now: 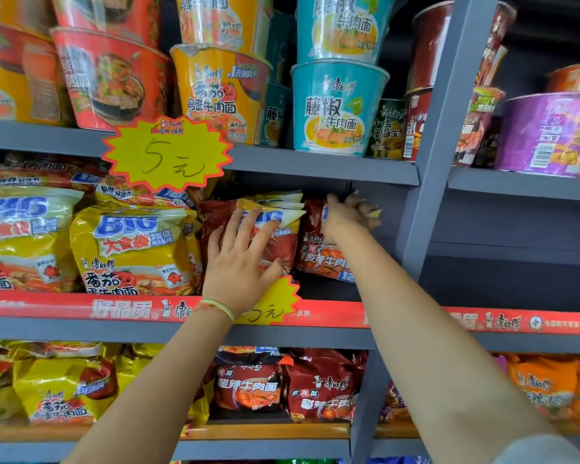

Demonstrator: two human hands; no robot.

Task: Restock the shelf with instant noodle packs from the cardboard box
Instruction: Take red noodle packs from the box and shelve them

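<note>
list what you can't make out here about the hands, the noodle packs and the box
Head view only:
- Cardboard box: nowhere in the frame, so its place and contents are unknown.
- Right hand: blurred by motion; whether it grips the dark red pack is unclear.
- Red pack under the left hand: label covered by the fingers.
- Lower price tag: partly hidden by the left wrist.
- Shelf depth behind the packs: dark.

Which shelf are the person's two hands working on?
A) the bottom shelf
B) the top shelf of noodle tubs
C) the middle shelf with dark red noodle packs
C: the left hand rests flat on a dark red noodle pack on the middle shelf, and the right hand grips the neighbouring dark red pack.
</note>
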